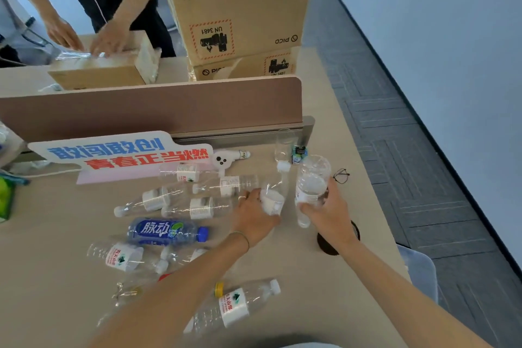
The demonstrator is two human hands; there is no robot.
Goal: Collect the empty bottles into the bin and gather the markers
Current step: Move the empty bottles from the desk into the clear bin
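Left hand (254, 216) has its fingers curled round a clear bottle (272, 198) lying on the desk (324, 291); right hand (329, 215) grips another bottle (310, 186), lifted. Blue bottle (166, 230) reads 脉动; boxes (240, 14) say PICO, UN 3481.

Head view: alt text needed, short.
Each of the person's hands grips a clear plastic bottle over a beige desk: left hand on one, right hand on another. More empty bottles lie scattered, including a blue-labelled bottle.
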